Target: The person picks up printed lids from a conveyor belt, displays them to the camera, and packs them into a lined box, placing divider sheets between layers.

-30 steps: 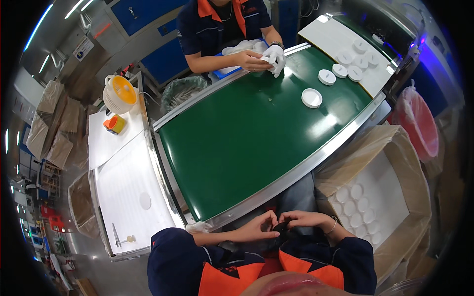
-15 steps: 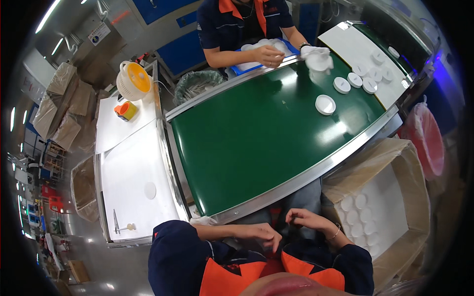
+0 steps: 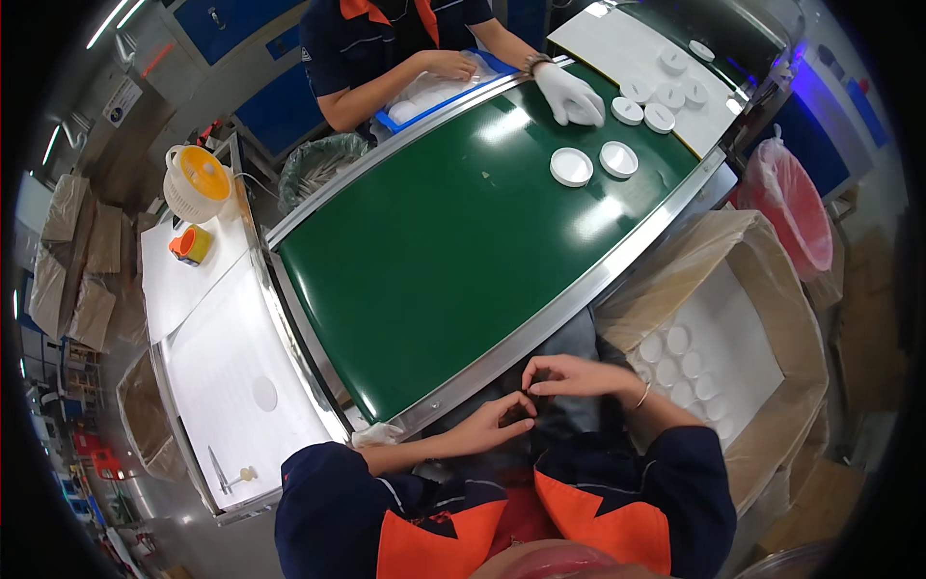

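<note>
My left hand is over my lap just below the belt's near rail, its fingers loosely bent and apart, holding nothing visible. Close beside it, my right hand has its fingers curved with a gap to the thumb; no object shows in it. The fingertips of both hands come near each other. Beyond them runs a green conveyor belt. Two round white lid-like pieces, a left one and a right one, lie on its right half. Several similar white pieces are near the white panel at the belt's right end.
Across the belt, a co-worker's white-gloved hand hovers by the pieces, behind a blue tray. A lined carton with round white pieces stands at my right. On the left white table are a tool, a disc, a tape roll and a yellow-white basket.
My hands have come closer together and forward toward the belt rail. The co-worker's gloved hand has let go of a white piece, now on the belt. The view has shifted right.
</note>
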`<state>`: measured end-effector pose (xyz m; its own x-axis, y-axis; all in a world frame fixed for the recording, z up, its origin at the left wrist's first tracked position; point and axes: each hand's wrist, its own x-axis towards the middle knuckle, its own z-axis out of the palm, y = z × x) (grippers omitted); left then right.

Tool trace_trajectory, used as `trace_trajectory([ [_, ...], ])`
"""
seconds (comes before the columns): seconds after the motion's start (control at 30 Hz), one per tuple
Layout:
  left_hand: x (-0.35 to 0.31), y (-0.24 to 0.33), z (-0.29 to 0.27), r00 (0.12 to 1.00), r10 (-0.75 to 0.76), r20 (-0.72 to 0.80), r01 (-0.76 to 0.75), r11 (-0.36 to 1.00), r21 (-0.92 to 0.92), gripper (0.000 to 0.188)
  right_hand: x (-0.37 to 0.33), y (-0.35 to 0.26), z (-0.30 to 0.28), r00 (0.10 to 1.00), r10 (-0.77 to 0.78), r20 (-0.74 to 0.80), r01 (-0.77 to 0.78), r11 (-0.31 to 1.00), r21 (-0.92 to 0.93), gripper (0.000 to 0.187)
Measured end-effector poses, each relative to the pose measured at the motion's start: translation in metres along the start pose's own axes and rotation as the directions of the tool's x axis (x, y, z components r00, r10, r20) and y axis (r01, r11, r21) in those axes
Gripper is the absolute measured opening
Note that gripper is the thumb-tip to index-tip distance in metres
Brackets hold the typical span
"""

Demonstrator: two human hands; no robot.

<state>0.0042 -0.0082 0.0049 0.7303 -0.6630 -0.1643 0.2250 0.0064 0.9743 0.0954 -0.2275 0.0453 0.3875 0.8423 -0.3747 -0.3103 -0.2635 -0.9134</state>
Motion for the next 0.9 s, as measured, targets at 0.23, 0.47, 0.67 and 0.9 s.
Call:
trace_trajectory([
  [0.23, -0.004, 0.012, -0.002, 0.990, -0.121, 0.074, 0.110, 0.983, 0.145, 0.018, 0.003, -0.075, -0.146, 0.579, -0.668, -0.467, 0.079, 0.616, -0.784, 0.028],
  [0.47, -0.006, 0.016, -0.002, 0.998, 0.001, 0.063, -0.013, 0.982, 0.189, 0.022, 0.058, -0.060, -0.281, 0.379, -0.519, -0.767, -0.678, 0.408, -0.611, 0.056],
  [0.67, -0.006, 0.015, -0.005, 0.996, 0.070, 0.046, -0.080, 0.965, 0.251, 0.022, 0.076, -0.040, -0.298, 0.272, -0.525, -0.807, -0.807, 0.333, -0.488, 0.065],
  [0.9, -0.007, 0.015, 0.000, 0.997, 0.060, 0.057, -0.072, 0.969, 0.234, 0.021, 0.085, -0.034, -0.285, 0.199, -0.644, -0.738, -0.817, 0.306, -0.488, 0.070],
])
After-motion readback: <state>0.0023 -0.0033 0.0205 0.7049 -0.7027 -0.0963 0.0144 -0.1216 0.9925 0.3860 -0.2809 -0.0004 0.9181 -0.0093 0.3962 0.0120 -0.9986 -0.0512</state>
